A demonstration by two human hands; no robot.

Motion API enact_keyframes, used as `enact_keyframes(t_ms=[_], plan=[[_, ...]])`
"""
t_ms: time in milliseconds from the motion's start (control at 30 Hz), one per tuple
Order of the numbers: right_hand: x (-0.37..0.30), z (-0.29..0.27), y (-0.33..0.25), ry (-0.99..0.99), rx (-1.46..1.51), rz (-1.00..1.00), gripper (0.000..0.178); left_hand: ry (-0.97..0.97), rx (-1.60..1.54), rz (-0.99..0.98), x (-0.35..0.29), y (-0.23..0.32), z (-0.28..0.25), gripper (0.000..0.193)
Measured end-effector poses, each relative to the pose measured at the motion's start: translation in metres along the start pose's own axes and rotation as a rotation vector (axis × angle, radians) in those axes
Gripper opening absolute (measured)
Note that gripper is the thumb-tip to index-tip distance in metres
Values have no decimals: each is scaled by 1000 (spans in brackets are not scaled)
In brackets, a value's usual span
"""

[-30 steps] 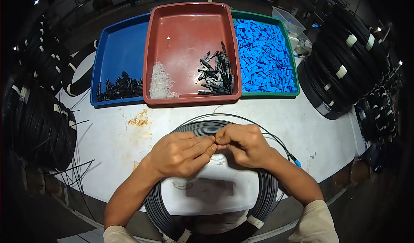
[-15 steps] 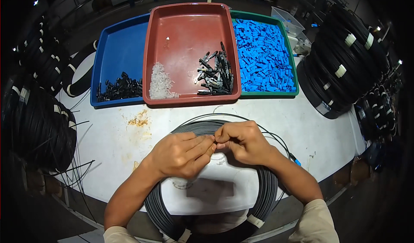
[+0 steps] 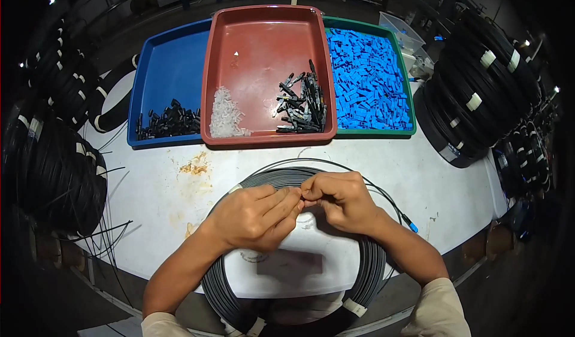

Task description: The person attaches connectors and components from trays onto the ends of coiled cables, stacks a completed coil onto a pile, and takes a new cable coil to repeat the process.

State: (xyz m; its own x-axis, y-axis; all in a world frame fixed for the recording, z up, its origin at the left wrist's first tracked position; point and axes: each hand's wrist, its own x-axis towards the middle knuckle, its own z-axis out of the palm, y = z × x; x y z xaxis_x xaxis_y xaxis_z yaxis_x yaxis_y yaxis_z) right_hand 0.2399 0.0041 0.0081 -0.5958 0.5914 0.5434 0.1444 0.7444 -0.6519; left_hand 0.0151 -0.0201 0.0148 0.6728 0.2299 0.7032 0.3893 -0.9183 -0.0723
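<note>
Over a coil of black cable (image 3: 372,265) my two hands meet fingertip to fingertip. My left hand (image 3: 254,217) is closed in a pinch, its thumb and fingers pressed together. From the other side my right hand (image 3: 338,199) pinches at the same spot. Whatever lies between the fingertips is hidden by them and too small to name. The coil is bound with pale tape (image 3: 354,307) and reaches over the near table edge. From its far side a loose cable loops out to the right and ends in a blue connector (image 3: 413,227).
Behind the coil stands a red tray (image 3: 269,140) with clear small pieces and black connector parts. A blue tray (image 3: 135,97) with black pieces flanks it left, a green tray (image 3: 402,55) of blue pieces right. Black cable coils (image 3: 479,91) stack at both sides of the white table (image 3: 150,217).
Both hands remain pinched together over the coil, with only slight finger movement. The whole view has shifted a little.
</note>
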Motion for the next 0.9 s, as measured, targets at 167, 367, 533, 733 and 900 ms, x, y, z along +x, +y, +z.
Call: enact_keyframes(t_ms=[167, 367, 533, 733, 900], plan=[[1, 3, 1, 108, -162, -172, 17, 48, -66, -68, -3, -6, 0, 14], [1, 0, -6, 133, -433, -459, 12, 115, -514, -453, -1, -5, 5, 8], [0, 1, -2, 10, 88, 117, 16, -9, 59, -57, -5, 5, 4, 11], [3, -1, -4, 99, -363, -314, 16, 154, -438, -513, -5, -4, 8, 8], [1, 3, -7, 128, -452, -390, 14, 40, -810, -866, -7, -4, 4, 12]])
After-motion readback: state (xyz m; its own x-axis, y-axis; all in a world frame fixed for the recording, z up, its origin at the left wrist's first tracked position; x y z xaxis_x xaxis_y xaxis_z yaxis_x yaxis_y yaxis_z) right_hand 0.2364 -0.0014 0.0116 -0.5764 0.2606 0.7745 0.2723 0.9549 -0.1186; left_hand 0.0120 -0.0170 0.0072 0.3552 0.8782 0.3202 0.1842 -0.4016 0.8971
